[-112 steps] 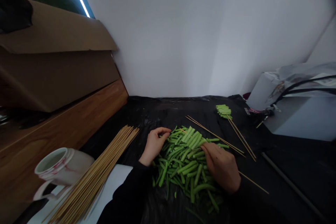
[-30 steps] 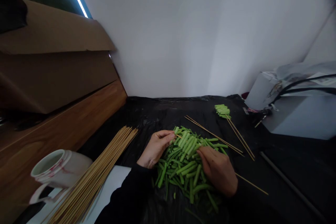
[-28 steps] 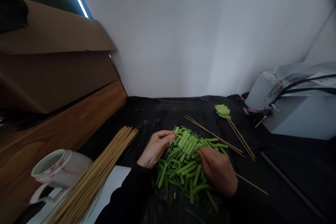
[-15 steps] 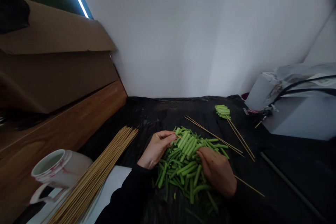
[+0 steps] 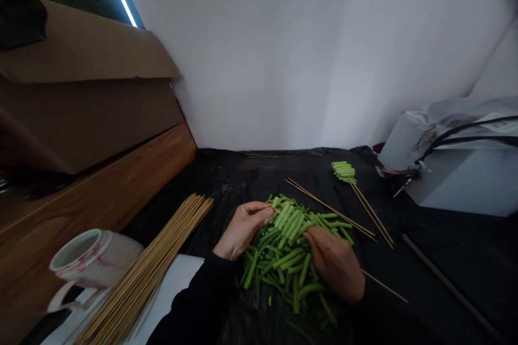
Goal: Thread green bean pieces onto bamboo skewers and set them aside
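Over a heap of cut green stalks [image 5: 287, 267], which look like garlic scapes, both hands work at a bamboo skewer [image 5: 384, 285]. Several stalk pieces [image 5: 289, 221] sit side by side in a row across it. My left hand [image 5: 243, 229] has thumb and forefinger pinched at the skewer's tip end, beside the leftmost piece. My right hand [image 5: 335, 264] is closed at the row's other end, its fingers against the last piece. The skewer's tail shows beyond that hand; its middle is hidden by the pieces and the right hand.
A finished-looking stalk skewer [image 5: 343, 171] lies at back right, near two bare skewers [image 5: 329, 207]. At left are a skewer bundle [image 5: 149, 275], a mug [image 5: 95, 259] and a cardboard box [image 5: 89, 86]. Black plastic sheeting [image 5: 243, 167] covers the table; a white box [image 5: 465, 178] stands right.
Hardly anything differs. Both hands keep the same grip and place, and the view has shifted very slightly.
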A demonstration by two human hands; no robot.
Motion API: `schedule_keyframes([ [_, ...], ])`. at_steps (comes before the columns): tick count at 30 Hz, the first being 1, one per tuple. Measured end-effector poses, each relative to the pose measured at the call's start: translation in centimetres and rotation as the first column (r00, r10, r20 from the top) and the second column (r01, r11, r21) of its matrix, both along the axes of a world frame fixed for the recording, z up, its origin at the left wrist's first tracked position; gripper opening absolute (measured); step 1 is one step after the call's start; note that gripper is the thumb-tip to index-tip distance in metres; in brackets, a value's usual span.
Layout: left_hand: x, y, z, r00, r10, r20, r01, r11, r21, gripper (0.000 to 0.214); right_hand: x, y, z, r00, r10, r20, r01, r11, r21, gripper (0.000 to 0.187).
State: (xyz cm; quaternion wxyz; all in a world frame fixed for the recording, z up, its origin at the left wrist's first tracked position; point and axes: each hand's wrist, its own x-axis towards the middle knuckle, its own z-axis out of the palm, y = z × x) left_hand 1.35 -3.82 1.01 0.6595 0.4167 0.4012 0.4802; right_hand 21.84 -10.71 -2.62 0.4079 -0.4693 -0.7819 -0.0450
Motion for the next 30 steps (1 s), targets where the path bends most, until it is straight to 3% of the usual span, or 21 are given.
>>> schedule_keyframes([
  [3, 0.36, -0.23, -0.14, 0.999, -0.004, -0.053, 0.004, 1.0, 0.0, 0.025, -0.04, -0.01, 0.12, 1.0, 0.006, 0.0, -0.006, 1.0, 0.013, 0.021],
  [7, 0.81, -0.49, -0.22, 1.0, 0.001, -0.006, -0.001, 1.0, -0.017, 0.025, -0.06, 0.0, 0.34, 1.0, -0.001, 0.005, 0.001, 1.0, 0.028, 0.02],
  [14, 0.85, -0.61, -0.17, 0.996, -0.043, -0.077, 0.047, 0.997, 0.056, 0.023, -0.04, 0.07, 0.37, 1.0, -0.024, 0.014, 0.023, 1.0, 0.019, 0.022],
  [22, 0.88, -0.6, 0.31, 0.974, 0.032, -0.223, 0.006, 0.986, 0.169, 0.021, -0.13, 0.0, 0.5, 0.998, -0.034, 0.05, 0.033, 0.999, 0.032, 0.022],
  [30, 0.56, -0.31, 0.53, 0.985, 0.077, -0.153, -0.051, 0.985, 0.165, 0.027, 0.1, 0.07, 0.66, 0.996, -0.063, 0.07, 0.061, 0.998, 0.025, 0.024],
])
